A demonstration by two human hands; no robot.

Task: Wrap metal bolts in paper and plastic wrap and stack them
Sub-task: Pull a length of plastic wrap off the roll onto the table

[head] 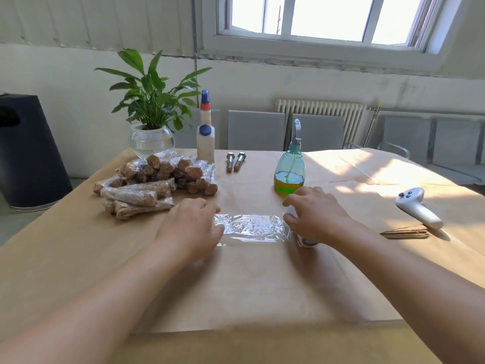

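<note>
Where hands [193, 225] press, crinkly clear film [253, 228] lies flat.

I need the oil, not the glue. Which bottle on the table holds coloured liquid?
The clear spray bottle, right of the bolts, holds yellow-green liquid. The white bottle with blue caps is opaque.

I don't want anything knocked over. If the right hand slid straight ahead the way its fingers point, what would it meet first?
Probably the spray bottle: the right hand, gripping the wrap roll, points up-left toward its base. Depth is unclear.
</note>
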